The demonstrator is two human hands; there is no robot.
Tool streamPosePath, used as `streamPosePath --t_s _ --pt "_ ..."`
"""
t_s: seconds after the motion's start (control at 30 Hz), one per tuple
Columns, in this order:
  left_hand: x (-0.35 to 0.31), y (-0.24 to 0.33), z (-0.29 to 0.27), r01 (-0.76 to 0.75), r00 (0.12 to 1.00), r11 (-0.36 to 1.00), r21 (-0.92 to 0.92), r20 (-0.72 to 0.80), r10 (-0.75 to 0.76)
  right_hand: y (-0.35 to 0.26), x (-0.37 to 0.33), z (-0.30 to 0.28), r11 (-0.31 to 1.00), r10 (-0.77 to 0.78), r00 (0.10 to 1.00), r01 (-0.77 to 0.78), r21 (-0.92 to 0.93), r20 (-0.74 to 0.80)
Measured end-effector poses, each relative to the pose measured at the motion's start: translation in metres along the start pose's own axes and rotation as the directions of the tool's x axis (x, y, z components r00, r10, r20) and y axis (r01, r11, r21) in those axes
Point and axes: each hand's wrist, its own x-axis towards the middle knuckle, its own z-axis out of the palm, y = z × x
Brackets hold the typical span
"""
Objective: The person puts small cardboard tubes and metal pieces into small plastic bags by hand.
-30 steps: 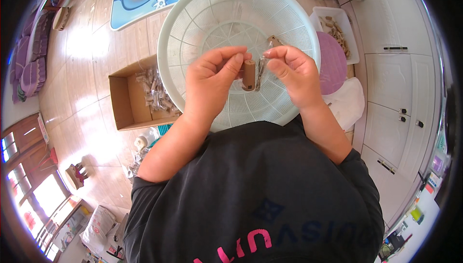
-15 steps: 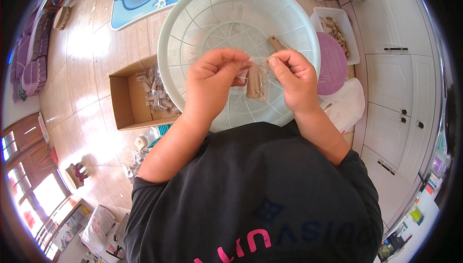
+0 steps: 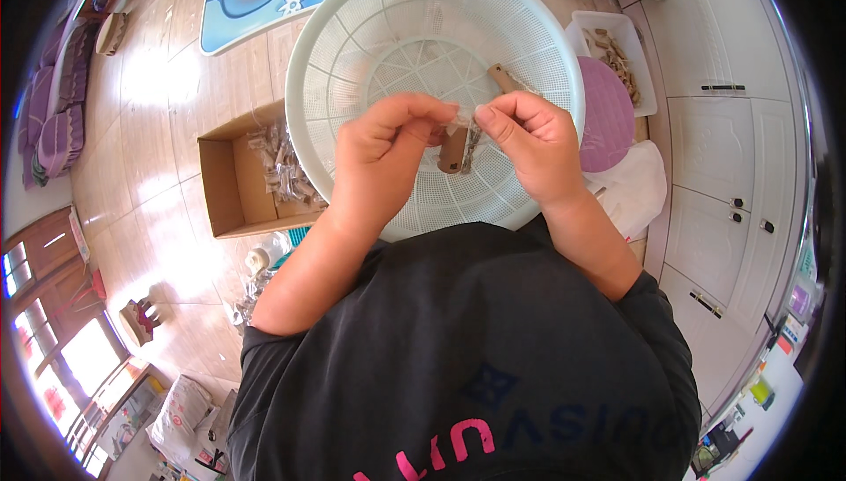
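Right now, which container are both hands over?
The large round mesh basket, beneath the left hand and right hand; the cardboard box stands left of it, the white bin right.

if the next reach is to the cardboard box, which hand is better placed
Probably the left hand: the cardboard box stands on its side of the basket; the right hand would reach across.

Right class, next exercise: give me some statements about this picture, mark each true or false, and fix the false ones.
1. The left hand and right hand are above the mesh basket. True.
2. Both hands wear gloves. False: they are bare.
3. A brown cylinder shows between the hands. True.
4. The cardboard box stands right of the basket. False: the box is left of it.
5. The white tub is empty. False: the tub holds small brown pieces.
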Motion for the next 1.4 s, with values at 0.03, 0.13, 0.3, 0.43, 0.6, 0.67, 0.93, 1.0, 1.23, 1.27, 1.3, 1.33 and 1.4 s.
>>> streamPosePath --t_s 0.03,0.13,0.3,0.43,0.6,0.67,0.93,1.0,1.23,1.27,1.3,1.33,1.4 --pt "0.001 0.008 0.003 0.098 0.993 0.982 -0.159 -0.042 -0.106 0.001 -0.001 -0.001 1.0 0.005 0.999 -0.005 0.004 -0.033" --pt "0.004 0.014 0.0 0.244 0.961 0.907 -0.343 -0.044 -0.275 0.003 -0.001 -0.002 1.0 -0.005 0.997 0.005 -0.004 -0.076" --pt "0.003 0.004 -0.008 0.177 0.978 0.979 -0.1 -0.097 -0.186 -0.001 0.009 -0.006 0.986 -0.074 0.997 0.069 -0.149 -0.026" --pt "0.02 0.017 -0.051 -0.284 0.816 0.958 -0.029 -0.531 0.226 0.007 0.032 -0.047 0.95 -0.04 0.984 -0.017 -0.312 -0.174" --pt "0.026 -0.026 -0.136 -0.178 0.525 0.984 -0.009 -0.847 0.087 0.015 0.037 -0.045 0.378 -0.027 0.999 0.035 -0.925 0.026" --pt "0.008 -0.103 -0.194 0.021 0.671 0.999 -0.045 -0.74 -0.048 0.02 0.038 -0.032 -0.048 0.234 0.968 0.107 -0.993 0.094" --pt "-0.013 -0.151 -0.188 0.211 0.529 0.977 0.044 -0.845 -0.076 0.027 0.042 -0.029 0.268 0.31 0.945 0.022 -0.963 0.108" --pt "0.003 -0.078 -0.138 0.039 0.53 0.984 0.175 -0.839 0.128 0.017 0.044 -0.036 0.547 0.381 0.916 -0.117 -0.829 0.123" --pt "0.016 0.01 -0.038 -0.237 0.97 0.903 0.359 0.035 0.24 0.0 0.039 -0.037 0.887 0.415 0.757 -0.461 -0.037 0.505" --pt "0.017 0.009 -0.031 -0.148 0.982 0.943 0.298 0.156 0.105 -0.003 0.037 -0.035 0.871 0.385 0.746 -0.488 0.052 0.543" --pt "0.017 0.004 -0.024 0.021 0.989 0.998 0.059 0.144 -0.029 -0.004 0.035 -0.035 0.873 0.383 0.746 -0.486 0.051 0.545" --pt "0.018 -0.002 -0.016 0.191 0.972 0.964 -0.184 0.172 -0.16 -0.004 0.034 -0.036 0.856 0.343 0.744 -0.499 0.136 0.573" --pt "0.016 -0.007 -0.004 0.182 0.982 0.959 -0.218 0.002 -0.186 -0.004 0.031 -0.034 0.832 0.299 0.745 -0.51 0.219 0.597"
